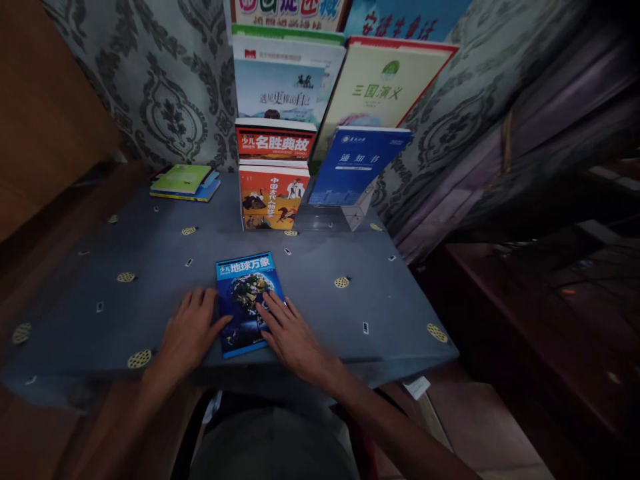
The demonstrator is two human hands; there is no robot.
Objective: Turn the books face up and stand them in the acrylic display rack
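Observation:
A blue book [240,327] with a picture of the Earth on its cover lies closed near the front edge of the cloth-covered table [320,340]. Beside its left edge rests my left hand [191,327], fingers stretched forward on the cloth and the thumb over the cover. My right hand [293,333] lies with spread fingers across the book's right side, touching the cover. Neither hand grips anything. Part of the book's right edge is hidden under the right hand.
A tiered stand behind the book holds several upright books, among them an orange one [275,199] and a dark blue one [361,165]. A small pile of books [184,180] lies at the back left. Patterned wallpaper [175,100] rises behind; a purple curtain [460,160] hangs right.

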